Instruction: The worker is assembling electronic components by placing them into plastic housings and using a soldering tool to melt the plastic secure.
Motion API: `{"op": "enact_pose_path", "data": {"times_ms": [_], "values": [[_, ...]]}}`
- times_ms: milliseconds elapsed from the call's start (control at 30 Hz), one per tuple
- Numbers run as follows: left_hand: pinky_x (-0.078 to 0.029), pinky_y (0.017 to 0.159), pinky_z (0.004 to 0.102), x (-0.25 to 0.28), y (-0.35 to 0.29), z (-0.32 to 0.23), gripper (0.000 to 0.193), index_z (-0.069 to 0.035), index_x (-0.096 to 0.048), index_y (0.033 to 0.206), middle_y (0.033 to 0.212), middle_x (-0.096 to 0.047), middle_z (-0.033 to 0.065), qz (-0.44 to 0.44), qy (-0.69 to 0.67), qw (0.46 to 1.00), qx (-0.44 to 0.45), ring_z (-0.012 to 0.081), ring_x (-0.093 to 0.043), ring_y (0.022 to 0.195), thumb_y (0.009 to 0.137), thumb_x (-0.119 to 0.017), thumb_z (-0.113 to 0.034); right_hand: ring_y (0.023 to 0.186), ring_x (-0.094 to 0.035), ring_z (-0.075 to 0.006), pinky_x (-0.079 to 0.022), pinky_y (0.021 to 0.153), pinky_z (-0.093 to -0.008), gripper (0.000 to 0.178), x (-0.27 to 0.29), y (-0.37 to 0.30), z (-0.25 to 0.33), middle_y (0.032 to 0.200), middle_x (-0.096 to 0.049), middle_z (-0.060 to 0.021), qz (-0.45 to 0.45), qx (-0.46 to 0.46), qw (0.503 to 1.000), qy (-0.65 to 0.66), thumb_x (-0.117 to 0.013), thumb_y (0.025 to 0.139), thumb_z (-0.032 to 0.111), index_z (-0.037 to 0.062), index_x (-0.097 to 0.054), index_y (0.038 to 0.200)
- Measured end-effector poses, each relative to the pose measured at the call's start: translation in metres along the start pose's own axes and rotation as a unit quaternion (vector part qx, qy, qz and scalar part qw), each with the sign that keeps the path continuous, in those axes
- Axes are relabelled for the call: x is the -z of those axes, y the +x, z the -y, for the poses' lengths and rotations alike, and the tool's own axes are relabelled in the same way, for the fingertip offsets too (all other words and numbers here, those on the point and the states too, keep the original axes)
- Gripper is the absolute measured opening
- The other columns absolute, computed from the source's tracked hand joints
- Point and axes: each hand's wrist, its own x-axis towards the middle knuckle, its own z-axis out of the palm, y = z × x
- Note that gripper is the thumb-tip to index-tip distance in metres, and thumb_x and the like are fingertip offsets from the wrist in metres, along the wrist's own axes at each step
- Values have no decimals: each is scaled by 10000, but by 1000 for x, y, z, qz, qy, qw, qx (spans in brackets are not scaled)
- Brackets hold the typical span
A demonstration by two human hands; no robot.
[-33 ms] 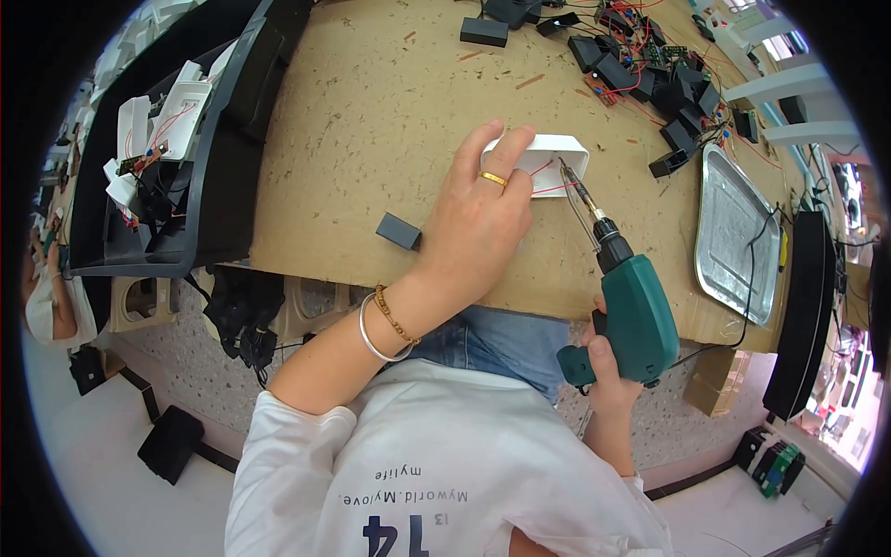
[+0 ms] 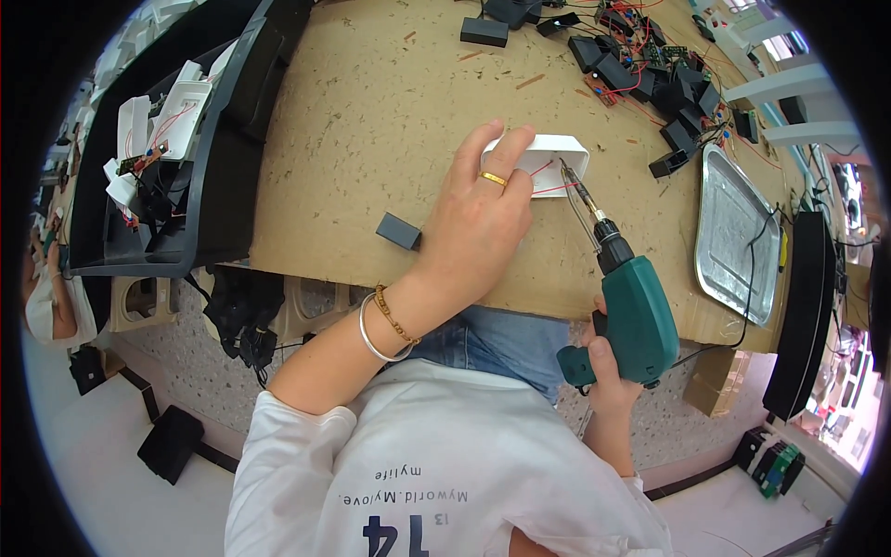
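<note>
My left hand (image 2: 487, 204) lies over a white plastic casing (image 2: 574, 148), its fingers closed on the casing's left part. Thin red wires (image 2: 554, 190) run out from under the fingers inside the casing. In my right hand (image 2: 608, 376) is a green pistol-shaped soldering gun (image 2: 642, 311), gripped by its handle with a finger at the trigger. Its thin metal tip points up and left, reaching into the casing near the wire ends; whether it touches them I cannot tell. A small black box (image 2: 399, 231) rests on the table beside my left wrist.
A black crate (image 2: 200, 218) at the left holds white casings (image 2: 190, 107) with wires. Black boxes (image 2: 682, 97), circuit boards and red wires are heaped at the far right. A metal tray (image 2: 738, 241) lies at the right, a cable (image 2: 750, 269) across it. Another black box (image 2: 484, 32) sits at the back.
</note>
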Motion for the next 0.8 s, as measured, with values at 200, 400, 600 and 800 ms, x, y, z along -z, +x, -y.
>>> {"op": "enact_pose_path", "data": {"times_ms": [200, 400, 600, 800], "values": [[-427, 928, 396, 0, 1, 0, 120, 15, -505, 710, 1240, -500, 142, 3, -6, 1000, 2, 358, -423, 1179, 722, -625, 19, 652, -530, -127, -428, 592, -247, 477, 0, -5, 0, 873, -603, -118, -22, -1, 1000, 15, -665, 767, 231, -79, -555, 1112], [-424, 929, 416, 1, 0, -2, 131, 5, -514, 716, 1230, -502, 169, -24, -32, 999, 5, 377, -433, 1176, 749, -641, -6, 673, -539, -141, -444, 601, -260, 483, 2, -6, -6, 998, -604, -146, -11, 46, 998, 38, -657, 770, 242, -76, -551, 1118], [-430, 923, 426, 4, 0, -2, 135, 5, -501, 767, 1230, -478, 176, -14, -24, 1000, -4, 381, -443, 1169, 750, -635, 6, 676, -540, -151, -448, 612, -268, 493, 4, -8, -7, 1014, -601, -147, -2, 40, 998, 41, -658, 770, 235, -76, -536, 1132], [-402, 966, 394, 4, -1, 0, 134, 45, -501, 806, 1217, -467, 245, 1, 4, 1000, -17, 374, -409, 1201, 753, -607, -17, 697, -533, -135, -446, 632, -263, 453, -1, -11, 1, 1006, -596, -129, -5, -23, 1000, -1, -643, 793, 181, -59, -524, 1158]]}}
